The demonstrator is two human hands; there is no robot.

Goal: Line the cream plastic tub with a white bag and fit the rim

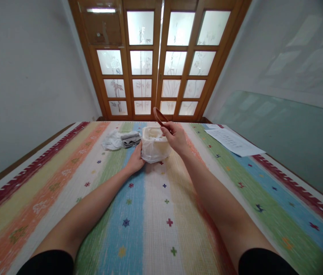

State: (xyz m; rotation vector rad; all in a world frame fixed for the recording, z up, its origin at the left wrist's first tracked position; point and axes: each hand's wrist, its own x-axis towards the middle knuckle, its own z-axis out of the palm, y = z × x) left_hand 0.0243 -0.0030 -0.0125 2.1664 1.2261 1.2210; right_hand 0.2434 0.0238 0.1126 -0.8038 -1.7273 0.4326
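A small off-white bin (156,149), lined with a thin translucent plastic bag, stands upright near the far side of the table. My left hand (136,158) is closed against its left side, steadying it, with some fingers hidden behind. Over the bin's right rim, my right hand (175,136) grips a reddish-brown, shallow oval dish (160,116), tilted with its far end up. Part of the dish is covered by my fingers. Some whitish matter shows inside the bin, too small to make out.
Left of the bin lie a folded grey cloth (130,139) and a crumpled white plastic bag (112,140). Printed paper sheets (233,141) rest at the right. A striped cloth (155,214) covers the table; wooden glazed doors (157,47) stand beyond.
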